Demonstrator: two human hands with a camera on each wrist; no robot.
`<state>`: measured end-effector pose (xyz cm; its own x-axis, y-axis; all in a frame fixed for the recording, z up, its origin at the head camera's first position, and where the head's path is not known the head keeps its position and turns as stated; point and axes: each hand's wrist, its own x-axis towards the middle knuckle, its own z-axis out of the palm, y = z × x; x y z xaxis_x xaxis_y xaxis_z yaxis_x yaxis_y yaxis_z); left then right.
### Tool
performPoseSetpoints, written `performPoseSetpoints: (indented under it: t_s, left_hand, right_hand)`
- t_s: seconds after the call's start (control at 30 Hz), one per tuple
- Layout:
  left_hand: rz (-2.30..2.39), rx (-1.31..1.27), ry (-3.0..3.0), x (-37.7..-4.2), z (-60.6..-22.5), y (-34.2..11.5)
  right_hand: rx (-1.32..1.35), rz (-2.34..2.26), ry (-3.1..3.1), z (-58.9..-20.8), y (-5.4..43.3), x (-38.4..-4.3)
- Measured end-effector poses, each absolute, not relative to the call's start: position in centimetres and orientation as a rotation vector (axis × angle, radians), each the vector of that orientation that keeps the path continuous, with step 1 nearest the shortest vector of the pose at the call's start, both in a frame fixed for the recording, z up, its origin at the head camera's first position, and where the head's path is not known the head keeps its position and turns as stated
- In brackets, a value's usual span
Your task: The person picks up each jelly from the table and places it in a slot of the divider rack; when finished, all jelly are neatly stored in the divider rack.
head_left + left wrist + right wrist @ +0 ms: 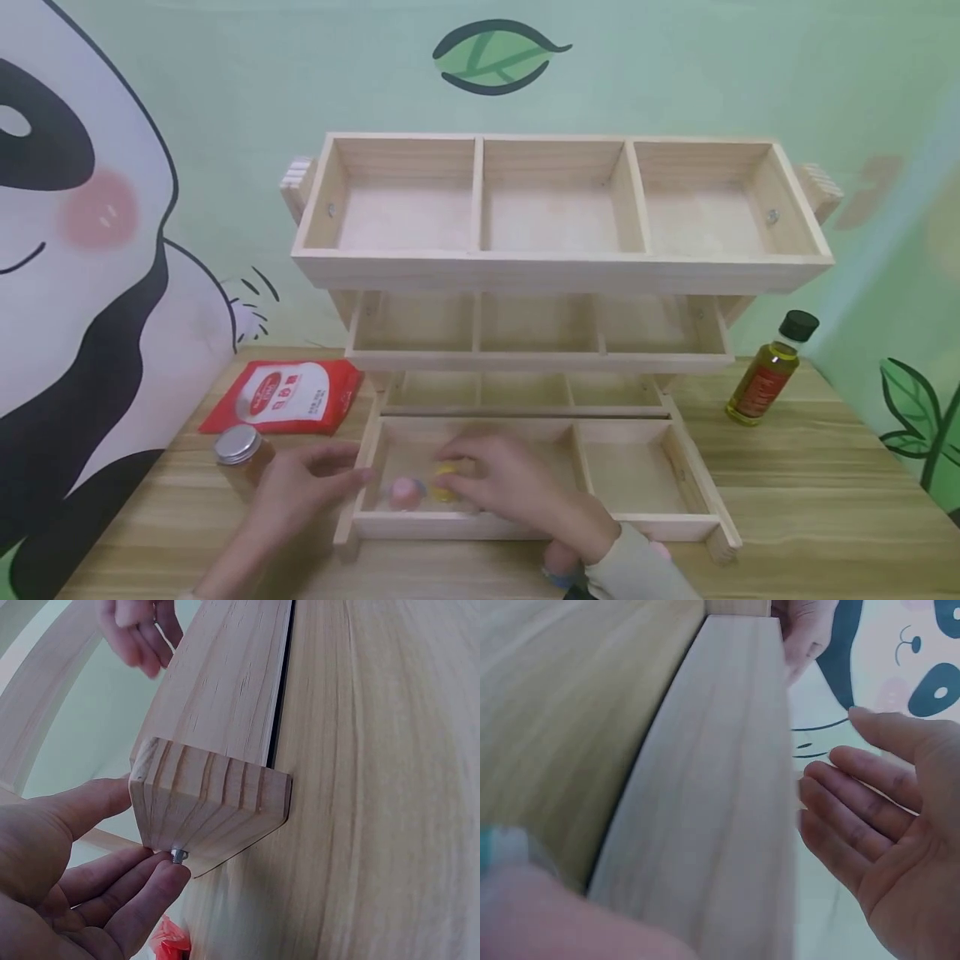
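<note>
A tiered wooden organizer (566, 273) with divided trays stands on the table. My left hand (311, 483) holds the left end of its lowest tray (536, 526); in the left wrist view the thumb lies at the top edge and the fingertips sit beside a bolt (178, 856). Over that tray's left part hovers my right hand (502, 479), its fingers loosely bent and apart in the right wrist view. Right at its fingertips is a small rounded yellow item (446, 482), partly covered. A small pink and blue item (406, 492) lies left of it in the tray.
A jar with a silver lid (238, 446) stands close to my left hand, in front of a red and white packet (288, 396). An oil bottle (765, 379) stands at the right. Another small pink and blue item (561, 565) lies under my right forearm at the front.
</note>
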<state>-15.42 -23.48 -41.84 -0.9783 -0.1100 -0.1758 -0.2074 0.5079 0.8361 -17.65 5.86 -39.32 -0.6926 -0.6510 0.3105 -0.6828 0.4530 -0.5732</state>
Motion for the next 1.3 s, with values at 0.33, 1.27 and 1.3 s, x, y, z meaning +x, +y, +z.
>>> performPoseSetpoints:
  t_s: [0.33,1.27,1.3]
  left_hand:
    - [1.472,-0.307,2.638,-15.6,-41.7,-23.3]
    - [1.461,-0.322,2.667,-15.3,-41.6,-23.1]
    - [1.459,-0.323,2.668,-15.3,-41.6,-23.1]
  right_hand:
    - [1.357,1.273,-2.420,-37.9,9.7,-16.5]
    - [1.285,1.717,-2.687,-38.8,22.9,-12.6]
    - [1.298,1.773,-2.693,-39.0,23.2,-12.5]
